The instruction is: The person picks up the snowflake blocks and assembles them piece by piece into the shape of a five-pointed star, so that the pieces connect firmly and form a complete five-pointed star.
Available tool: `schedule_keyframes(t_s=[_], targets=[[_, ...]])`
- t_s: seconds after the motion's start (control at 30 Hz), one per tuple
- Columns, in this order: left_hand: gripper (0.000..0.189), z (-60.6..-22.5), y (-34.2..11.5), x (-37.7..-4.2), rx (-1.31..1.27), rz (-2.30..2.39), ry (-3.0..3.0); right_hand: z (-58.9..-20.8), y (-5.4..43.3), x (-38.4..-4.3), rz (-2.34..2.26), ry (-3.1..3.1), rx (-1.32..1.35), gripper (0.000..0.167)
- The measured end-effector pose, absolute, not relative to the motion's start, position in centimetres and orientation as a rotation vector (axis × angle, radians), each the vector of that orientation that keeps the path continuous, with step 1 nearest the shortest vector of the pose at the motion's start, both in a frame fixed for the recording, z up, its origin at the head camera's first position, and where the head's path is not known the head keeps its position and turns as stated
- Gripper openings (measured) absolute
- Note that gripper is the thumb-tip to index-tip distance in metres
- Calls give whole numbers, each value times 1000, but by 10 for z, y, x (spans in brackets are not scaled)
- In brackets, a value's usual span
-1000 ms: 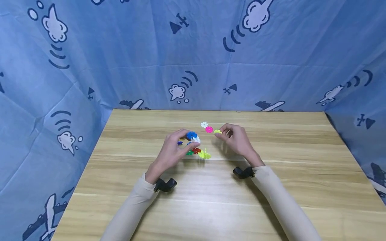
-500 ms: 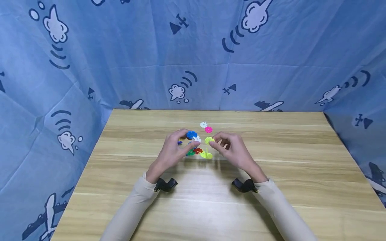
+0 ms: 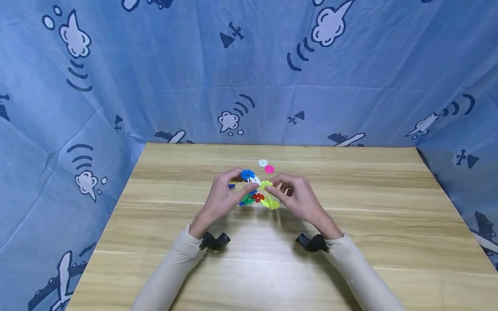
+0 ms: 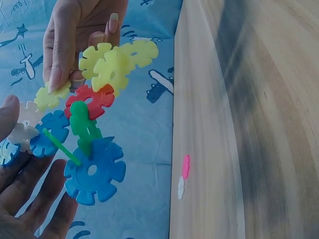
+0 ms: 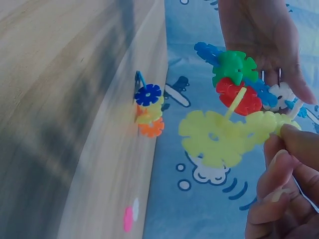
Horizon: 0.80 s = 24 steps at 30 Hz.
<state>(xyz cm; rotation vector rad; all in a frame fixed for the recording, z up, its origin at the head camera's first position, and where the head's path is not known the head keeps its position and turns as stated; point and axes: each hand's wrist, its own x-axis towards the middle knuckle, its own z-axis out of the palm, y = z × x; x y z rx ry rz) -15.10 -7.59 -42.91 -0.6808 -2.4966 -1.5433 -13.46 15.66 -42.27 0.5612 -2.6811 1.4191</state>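
Above the table [image 3: 256, 272], toward its far edge, the left hand [image 3: 224, 193] gripped a bent chain of interlocking snowflake discs [image 4: 82, 122] near a white disc [image 3: 255, 180], and the right hand [image 3: 302, 198] pinched a yellow snowflake disc [image 3: 266, 185]. That disc sat between the hands, just right of the white one; whether it touched the chain was unclear.

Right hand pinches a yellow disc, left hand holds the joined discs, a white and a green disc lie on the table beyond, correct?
No: beside the white disc lies a pink disc, not green, as the head view shows. The right hand does pinch a yellow disc, and the left hand holds the joined discs.
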Motion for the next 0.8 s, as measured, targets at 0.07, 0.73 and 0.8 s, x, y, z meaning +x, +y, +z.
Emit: schedule_keyframes(t_s=[0.07,0.73,0.8], targets=[[23,-429,-75,-151,-694,-1544,-2489,-423,156,-134,1419,-2672,567,13],[22,-432,-76,-151,-744,-1644,-2401,-426,146,-128,1343,-2523,574,7],[25,-432,-77,-151,-749,-1653,-2404,-425,146,-128,1354,-2529,559,8]])
